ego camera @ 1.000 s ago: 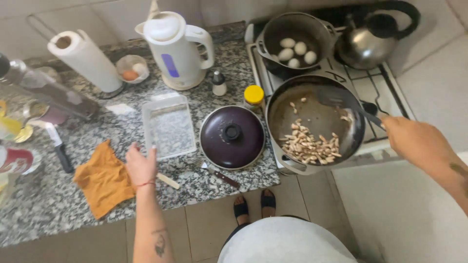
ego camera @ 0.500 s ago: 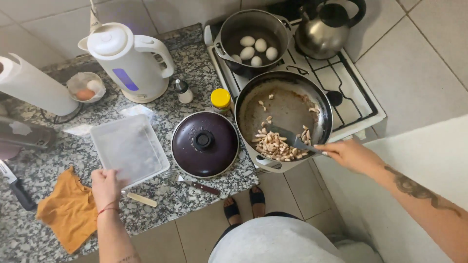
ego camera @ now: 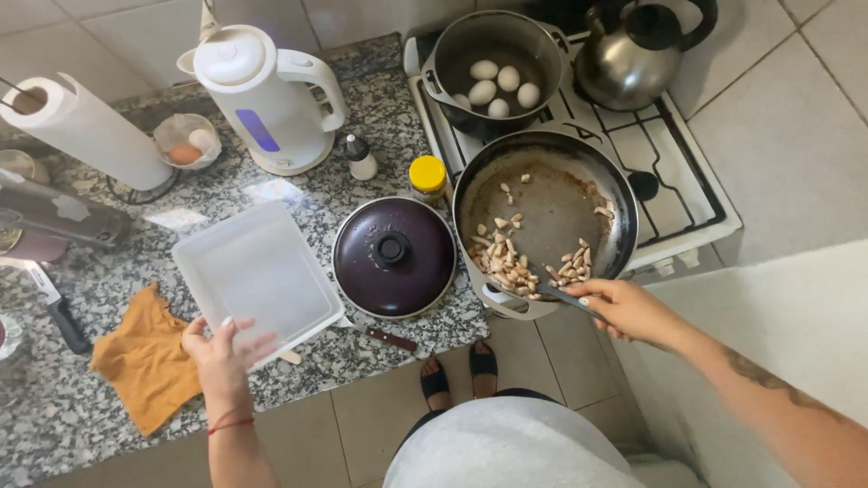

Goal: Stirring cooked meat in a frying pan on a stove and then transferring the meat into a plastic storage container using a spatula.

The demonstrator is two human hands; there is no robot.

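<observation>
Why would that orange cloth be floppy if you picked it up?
The orange cloth lies rumpled and flat on the counter, so it would likely droop. It looks thin, probably light, and unlikely to roll or slide.

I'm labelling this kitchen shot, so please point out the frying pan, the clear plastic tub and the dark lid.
frying pan (ego camera: 551, 203): head view, bare middle of its floor.
clear plastic tub (ego camera: 258, 271): head view, middle of its base.
dark lid (ego camera: 393, 248): head view, its centre knob.
</observation>
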